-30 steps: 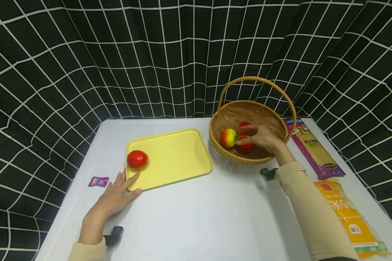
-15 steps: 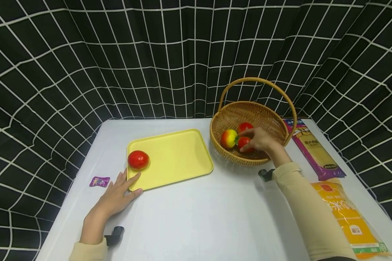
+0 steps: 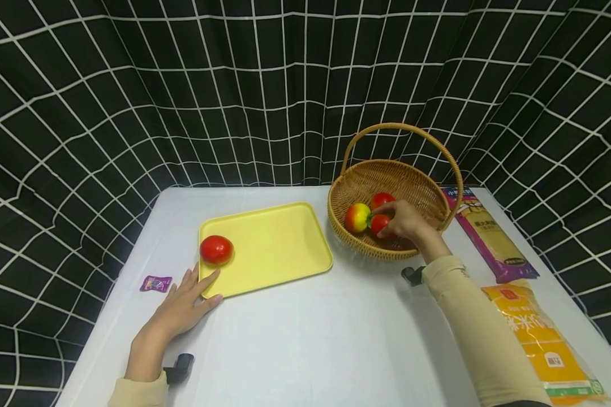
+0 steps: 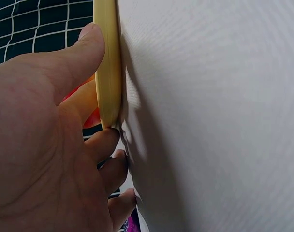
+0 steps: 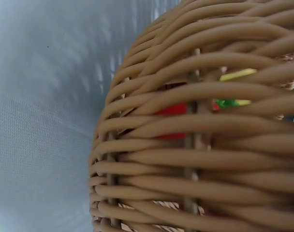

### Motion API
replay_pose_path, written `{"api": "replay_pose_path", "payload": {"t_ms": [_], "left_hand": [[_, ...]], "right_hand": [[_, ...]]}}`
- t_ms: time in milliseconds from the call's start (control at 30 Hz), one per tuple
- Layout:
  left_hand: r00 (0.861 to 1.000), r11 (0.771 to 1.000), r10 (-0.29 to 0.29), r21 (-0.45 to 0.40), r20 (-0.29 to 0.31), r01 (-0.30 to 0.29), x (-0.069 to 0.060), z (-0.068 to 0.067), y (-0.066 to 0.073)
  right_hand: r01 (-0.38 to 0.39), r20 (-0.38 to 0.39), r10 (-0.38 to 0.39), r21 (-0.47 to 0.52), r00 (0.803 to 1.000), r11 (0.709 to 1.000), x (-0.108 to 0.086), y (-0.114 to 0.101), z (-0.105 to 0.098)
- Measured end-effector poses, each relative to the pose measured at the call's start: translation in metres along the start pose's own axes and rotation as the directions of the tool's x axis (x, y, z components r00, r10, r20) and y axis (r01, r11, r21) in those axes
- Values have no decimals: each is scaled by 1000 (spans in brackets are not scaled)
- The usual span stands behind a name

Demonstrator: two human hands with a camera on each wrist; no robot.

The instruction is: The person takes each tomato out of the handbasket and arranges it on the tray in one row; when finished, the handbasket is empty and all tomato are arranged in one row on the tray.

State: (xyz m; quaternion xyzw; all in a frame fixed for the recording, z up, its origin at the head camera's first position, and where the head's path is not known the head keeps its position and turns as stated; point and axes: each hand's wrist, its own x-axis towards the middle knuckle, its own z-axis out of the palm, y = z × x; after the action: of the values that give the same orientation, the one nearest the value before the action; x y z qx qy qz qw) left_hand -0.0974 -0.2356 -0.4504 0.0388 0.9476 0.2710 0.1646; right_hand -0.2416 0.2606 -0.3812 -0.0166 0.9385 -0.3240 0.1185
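My left hand (image 3: 180, 305) rests on the near left corner of the yellow tray (image 3: 275, 237), fingers relaxed. In the left wrist view the thumb touches the tray rim (image 4: 108, 67), with the other fingers around the corner. A smooth red oval fruit (image 3: 216, 250) lies in the tray, just beyond that hand. My right hand (image 3: 407, 220) reaches into the wicker basket (image 3: 356, 240), its thumb and fingers curled round a red fruit (image 3: 379, 224). Beside it are a red-and-yellow fruit (image 3: 357, 217) and another red fruit (image 3: 382, 199). The basket wall hides the right hand in the right wrist view.
The basket's tall handle (image 3: 402, 125) arches over the right hand. A purple packet (image 3: 494, 237) and an orange packet (image 3: 545, 339) lie along the table's right side. A small purple sachet (image 3: 155, 284) lies left of the tray. Black grid cloth (image 3: 285, 96) surrounds the white table.
In the basket, my right hand has shifted slightly, and its thumb and fingers have closed round the nearer red fruit. The left hand stays on the tray corner.
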Motion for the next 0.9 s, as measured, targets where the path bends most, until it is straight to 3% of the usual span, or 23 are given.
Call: {"api": "replay_pose_path", "payload": {"t_ms": [233,367,600,900], "left_hand": [[1000,1000,2,-6,0,-2,1,2,-2],[1000,1000,5,2,6,-5,1,1,-2],[1000,1000,5,6,8,-5,1,1,-2],[1000,1000,8,9,5,-8,1,1,-2]], "right_hand": [[12,-5,-12,17,1000,1000,-2,2,-3],[-9,23,8,58,1000,998,-7,2,-7],[2,73,-5,42,997,999,-17,0,-17],[53,39,-57,99,998,994,-20,-13,-33]]}}
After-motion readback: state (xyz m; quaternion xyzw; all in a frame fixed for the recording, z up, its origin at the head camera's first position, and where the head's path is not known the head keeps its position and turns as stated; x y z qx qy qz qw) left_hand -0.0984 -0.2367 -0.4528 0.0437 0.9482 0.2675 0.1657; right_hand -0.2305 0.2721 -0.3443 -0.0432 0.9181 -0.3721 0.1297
